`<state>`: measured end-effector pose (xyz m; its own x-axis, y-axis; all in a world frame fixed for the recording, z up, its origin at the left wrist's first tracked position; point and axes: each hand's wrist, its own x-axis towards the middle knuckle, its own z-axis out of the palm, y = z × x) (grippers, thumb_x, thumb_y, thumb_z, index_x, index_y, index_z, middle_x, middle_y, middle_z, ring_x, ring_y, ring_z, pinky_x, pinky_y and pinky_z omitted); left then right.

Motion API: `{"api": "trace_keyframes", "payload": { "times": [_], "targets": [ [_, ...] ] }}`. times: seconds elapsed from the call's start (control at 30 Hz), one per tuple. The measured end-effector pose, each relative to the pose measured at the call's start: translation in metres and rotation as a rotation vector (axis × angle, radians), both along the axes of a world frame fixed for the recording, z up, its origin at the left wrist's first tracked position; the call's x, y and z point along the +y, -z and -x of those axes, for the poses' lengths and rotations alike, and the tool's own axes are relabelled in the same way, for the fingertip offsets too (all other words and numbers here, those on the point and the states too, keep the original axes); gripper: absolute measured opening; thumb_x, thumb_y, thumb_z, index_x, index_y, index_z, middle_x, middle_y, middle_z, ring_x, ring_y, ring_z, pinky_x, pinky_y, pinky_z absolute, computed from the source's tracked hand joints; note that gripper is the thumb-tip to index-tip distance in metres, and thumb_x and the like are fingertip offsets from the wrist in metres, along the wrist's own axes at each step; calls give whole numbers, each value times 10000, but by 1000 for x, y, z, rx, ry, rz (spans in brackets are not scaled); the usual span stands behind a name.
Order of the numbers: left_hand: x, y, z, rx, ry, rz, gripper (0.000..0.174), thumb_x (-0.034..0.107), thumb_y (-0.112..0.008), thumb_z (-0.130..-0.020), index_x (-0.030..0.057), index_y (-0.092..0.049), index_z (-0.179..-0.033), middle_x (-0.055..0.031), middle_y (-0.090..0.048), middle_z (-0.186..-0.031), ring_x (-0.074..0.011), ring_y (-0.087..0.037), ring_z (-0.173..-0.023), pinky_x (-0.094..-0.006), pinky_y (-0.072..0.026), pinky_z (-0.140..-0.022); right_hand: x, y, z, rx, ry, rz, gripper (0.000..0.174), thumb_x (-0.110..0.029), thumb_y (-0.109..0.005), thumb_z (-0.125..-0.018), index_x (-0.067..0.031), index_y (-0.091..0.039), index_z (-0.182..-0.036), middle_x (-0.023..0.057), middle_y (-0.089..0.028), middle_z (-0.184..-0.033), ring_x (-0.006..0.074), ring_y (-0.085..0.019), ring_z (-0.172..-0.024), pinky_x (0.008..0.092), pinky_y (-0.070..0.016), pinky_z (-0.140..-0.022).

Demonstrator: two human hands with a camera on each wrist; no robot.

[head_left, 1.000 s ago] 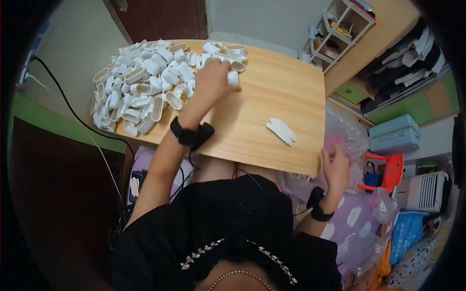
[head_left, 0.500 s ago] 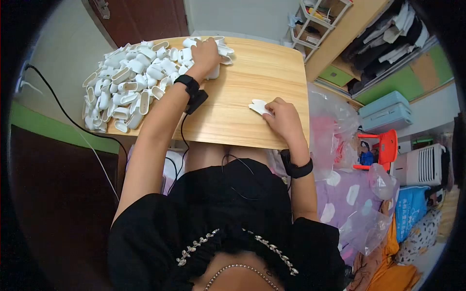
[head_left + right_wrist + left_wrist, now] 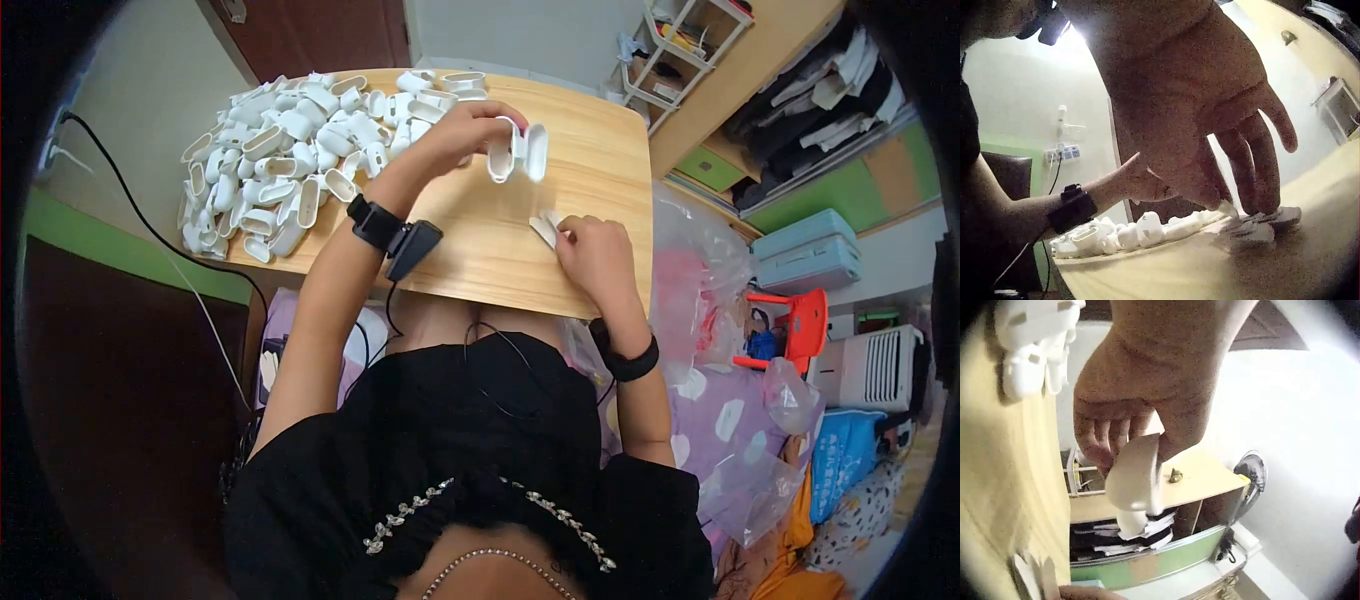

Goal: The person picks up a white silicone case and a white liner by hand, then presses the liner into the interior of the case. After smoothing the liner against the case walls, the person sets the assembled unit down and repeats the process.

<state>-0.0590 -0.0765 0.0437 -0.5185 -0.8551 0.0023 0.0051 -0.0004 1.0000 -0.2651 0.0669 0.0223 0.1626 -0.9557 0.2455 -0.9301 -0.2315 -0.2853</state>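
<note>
My left hand (image 3: 465, 135) holds a white earphone case shell (image 3: 500, 163) above the table. The shell is swung apart at its hinge, its two hollow halves side by side. In the left wrist view the curved outside of the case (image 3: 1130, 475) shows between thumb and fingers. Lower right, my right hand (image 3: 600, 258) pinches thin flat white strips (image 3: 543, 230) at the tabletop. From the right wrist, thumb and fingertips come down on these layered strips (image 3: 1254, 230), whose undersides are hidden.
A big heap of white case shells (image 3: 290, 145) covers the left part of the wooden table (image 3: 590, 150). A shelf rack (image 3: 680, 60) stands beyond the table's far right corner. Right of the table are clear plastic bags (image 3: 690, 250) and a red stool (image 3: 800, 320).
The left hand has come away from the heap's right end, rightward and nearer, with a case shell. The right hand has moved from the table's edge onto the white strips and pinches them.
</note>
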Motion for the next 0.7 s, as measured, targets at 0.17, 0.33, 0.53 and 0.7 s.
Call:
{"api": "trace_keyframes", "payload": {
  "times": [0.17,0.33,0.53,0.7],
  "targets": [
    [17,-3,6,169,245,-244,253,187,-526,-801,20,-655,-940,-86,-670,-929,-149,-640,-798,-253,-521,-694,-4,-15,7,-298,157,0,101,-137,-638,-772,-66,-704,-799,145,-661,-768,277,-641,-711,374,-484,-750],
    [13,-9,15,285,482,-295,279,223,-571,-772,-10,-651,-903,-131,-675,-956,-188,-651,-832,-270,-529,-748,-5,-81,-3,-287,-80,789,182,-26,-706,-712,-73,-698,-888,84,-664,-929,213,-632,-843,386,-480,-842],
    [15,-38,28,431,614,-294,201,157,-559,-772,18,-646,-889,-47,-647,-822,-112,-615,-682,-236,-492,-585,-8,-91,-15,115,-511,792,276,-46,-728,-718,-96,-688,-987,44,-644,-1055,186,-612,-967,482,-401,-999],
    [-5,-46,43,292,666,-319,208,133,-536,-706,-5,-633,-828,-57,-625,-768,-113,-592,-633,-226,-468,-552,-19,-90,-14,154,-503,786,301,50,-669,-717,-117,-683,-967,25,-652,-983,206,-633,-900,493,-414,-1006]
  ]
}}
